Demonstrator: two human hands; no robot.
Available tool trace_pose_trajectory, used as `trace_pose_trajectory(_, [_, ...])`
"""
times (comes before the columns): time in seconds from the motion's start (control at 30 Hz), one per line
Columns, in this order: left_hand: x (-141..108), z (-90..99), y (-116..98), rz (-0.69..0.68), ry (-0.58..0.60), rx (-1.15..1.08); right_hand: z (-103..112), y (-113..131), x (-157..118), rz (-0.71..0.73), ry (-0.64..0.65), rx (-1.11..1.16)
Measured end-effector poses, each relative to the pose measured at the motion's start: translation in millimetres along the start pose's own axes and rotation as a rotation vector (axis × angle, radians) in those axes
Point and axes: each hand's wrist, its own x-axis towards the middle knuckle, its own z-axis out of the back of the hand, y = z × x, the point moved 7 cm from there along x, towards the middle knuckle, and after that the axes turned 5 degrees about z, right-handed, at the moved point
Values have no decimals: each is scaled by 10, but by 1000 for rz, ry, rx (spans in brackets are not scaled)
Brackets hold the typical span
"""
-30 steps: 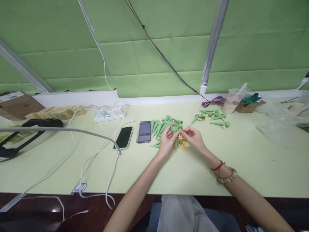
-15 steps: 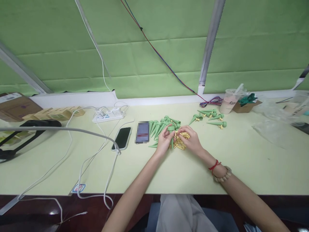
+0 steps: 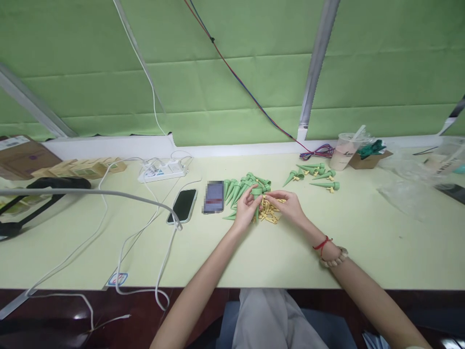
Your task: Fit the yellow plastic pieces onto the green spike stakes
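Note:
My left hand is closed around a green plastic plant watering spike, cap up and point down. The fingers of my right hand pinch a small yellow valve against the side of the spike, just below its cap. Under and between my hands lies a heap of yellow valves. Behind my left hand is a pile of green spikes, partly hidden by the hand. Farther right, several green spikes with yellow valves fitted lie on the table.
Left of the pile lie two phones, one pixelated and one dark. White cables run across the left side to a power strip. A drink cup, a small cardboard box and plastic bags stand at the right.
My right hand has shifted slightly left from above the yellow heap, bringing its fingertips to the spike's side. The left hand still holds the spike; the view has moved slightly.

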Motion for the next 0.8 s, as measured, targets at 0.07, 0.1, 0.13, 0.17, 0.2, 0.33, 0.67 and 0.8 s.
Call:
trace_pose_trajectory(0.07, [5, 3, 5, -1, 0, -8, 15, 39, 5, 48, -1, -30])
trace_pose_trajectory(0.1, [7, 3, 5, -4, 2, -12, 20, 47, 6, 57, 1, -36])
trace_pose_trajectory(0.13, [8, 2, 2, -8, 4, -13, 19, 43, 7, 52, 10, -36])
trace_pose_trajectory(0.17, [8, 1, -2, -13, 5, -13, 16, 32, 9, 40, 21, -35])
trace_pose_trajectory(0.2, [7, 1, -8, -18, 4, -12, 14, 24, 11, 36, 30, -39])
trace_pose_trajectory(0.33, [0, -5, -25, -16, 3, -16, 9, 39, 23, 88, 51, -62])
trace_pose_trajectory(0.67, [3, -10, -9, -6, 2, -11, 8, 12, 27, 32, 84, -31])
trace_pose_trajectory(0.8, [9, -7, 2, -7, 10, 0, 21, 32, 31, 67, 60, -37])
